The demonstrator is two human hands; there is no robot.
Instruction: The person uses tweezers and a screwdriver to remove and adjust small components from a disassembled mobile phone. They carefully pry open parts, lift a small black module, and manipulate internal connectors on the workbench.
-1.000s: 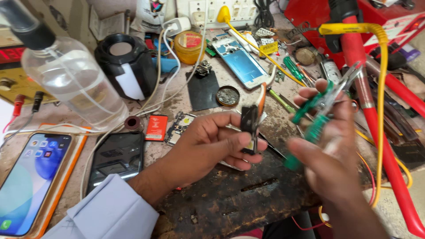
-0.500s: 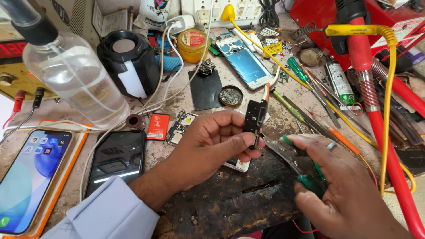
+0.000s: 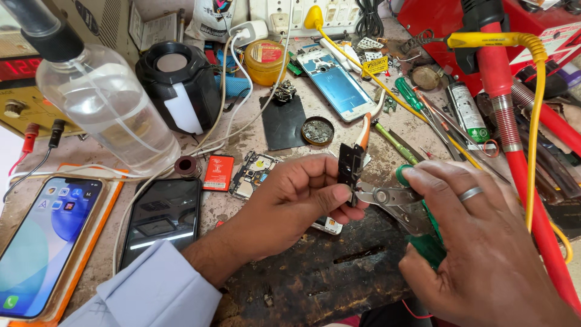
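My left hand (image 3: 299, 197) pinches a small black rectangular part (image 3: 349, 165) upright between thumb and fingers above the worn dark work mat (image 3: 327, 272). An orange flat strip (image 3: 365, 131) rises behind the part. My right hand (image 3: 478, 242), with a ring on one finger, grips green-handled pliers (image 3: 393, 197). The pliers' metal jaws touch the lower edge of the black part, right by my left thumb.
A clear pump bottle (image 3: 106, 112) and black round speaker (image 3: 175, 91) stand at the back left. Two phones (image 3: 45, 242) (image 3: 160, 221) lie at left, an opened phone frame (image 3: 336, 85) at the back. A red hose (image 3: 520, 163) with yellow cable runs down the right, beside screwdrivers (image 3: 411, 97).
My right hand has come down from mid-air and brought the pliers' jaws in to the black part. My left hand has kept the part nearly still.
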